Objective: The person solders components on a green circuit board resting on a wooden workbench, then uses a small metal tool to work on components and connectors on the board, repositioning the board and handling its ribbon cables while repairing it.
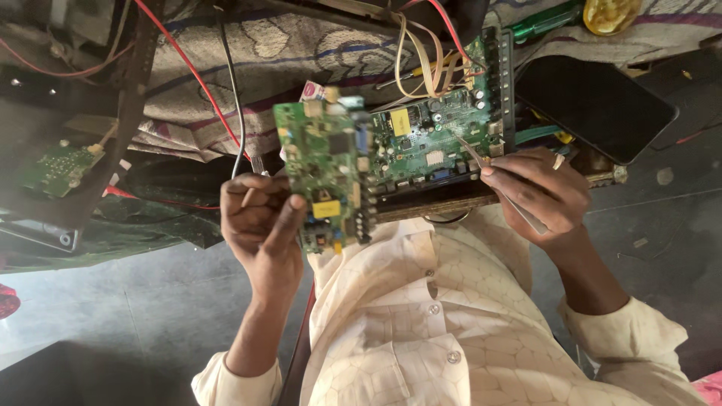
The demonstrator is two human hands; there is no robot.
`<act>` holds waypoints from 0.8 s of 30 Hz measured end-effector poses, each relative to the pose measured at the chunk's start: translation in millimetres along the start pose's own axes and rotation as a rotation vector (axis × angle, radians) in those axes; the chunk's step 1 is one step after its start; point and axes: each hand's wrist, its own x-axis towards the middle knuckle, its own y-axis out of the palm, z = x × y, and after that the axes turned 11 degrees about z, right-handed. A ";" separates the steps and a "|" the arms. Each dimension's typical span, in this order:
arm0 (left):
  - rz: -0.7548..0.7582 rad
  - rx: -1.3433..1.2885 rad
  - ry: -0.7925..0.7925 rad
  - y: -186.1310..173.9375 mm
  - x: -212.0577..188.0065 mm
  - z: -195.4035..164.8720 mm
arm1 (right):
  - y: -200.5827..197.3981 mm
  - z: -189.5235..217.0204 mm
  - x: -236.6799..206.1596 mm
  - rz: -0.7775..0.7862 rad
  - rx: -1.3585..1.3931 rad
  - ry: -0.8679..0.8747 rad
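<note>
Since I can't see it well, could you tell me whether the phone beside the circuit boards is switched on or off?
The phone's screen is dark, lying face up. Off or merely asleep: cannot tell.

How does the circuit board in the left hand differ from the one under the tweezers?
The board in the left hand is lifted clear, narrow and free of cables. The board under the tweezers lies flat, is wider and has cables plugged in. The right hand probes it. Both are green.

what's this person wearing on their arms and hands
Both arms wear cream sleeves with a faint honeycomb pattern, pushed back from the wrists. The left hand is bare of rings or a watch. The right hand has a pale ring on one finger.
</note>
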 end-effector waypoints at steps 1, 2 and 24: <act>-0.004 -0.008 0.027 -2.7 1.9 0.5 | 0.2 0.1 0.6 0.012 -0.003 -0.006; -0.008 -0.016 0.055 -5.1 3.7 1.3 | 0.4 0.1 1.0 0.023 -0.006 -0.013; -0.013 0.040 0.104 -8.8 10.9 12.4 | 8.6 -3.1 -1.7 0.062 -0.063 -0.024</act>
